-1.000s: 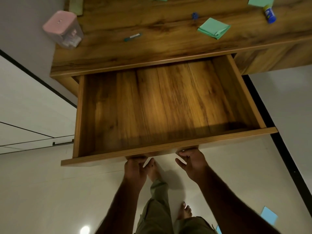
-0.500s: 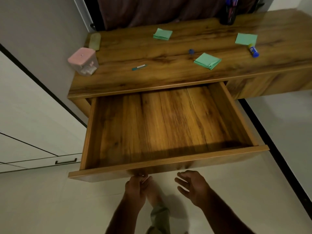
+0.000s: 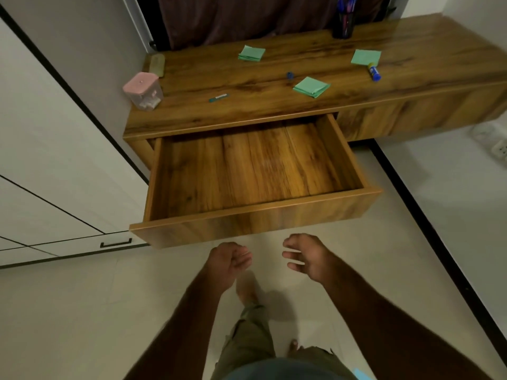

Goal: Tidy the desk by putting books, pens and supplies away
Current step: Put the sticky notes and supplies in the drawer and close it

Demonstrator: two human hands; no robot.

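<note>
The wooden desk's drawer [image 3: 255, 227] stands pulled out, nothing inside it. On the desk top [image 3: 425, 42] lie three green sticky-note pads, one at the back [image 3: 251, 53], one in the middle [image 3: 311, 86], one on the right [image 3: 365, 56]. A teal pen [image 3: 219, 97], a small blue cap [image 3: 289, 75] and a glue stick [image 3: 374, 71] lie among them. A dark pen cup [image 3: 343, 23] stands at the back. My left hand [image 3: 227, 263] hangs below the drawer front with fingers curled, holding nothing. My right hand [image 3: 307, 257] is beside it, fingers loosely spread, off the drawer.
A pink-lidded clear box [image 3: 142, 90] and a pale case [image 3: 157, 65] sit at the desk's left end. White cabinets [image 3: 55, 187] stand to the left. A power strip [image 3: 493, 141] lies on the floor at right. A dark curtain [image 3: 247, 17] hangs behind the desk.
Both hands have let go of the drawer front and dropped back below it. The view has lifted, showing more of the desk top.
</note>
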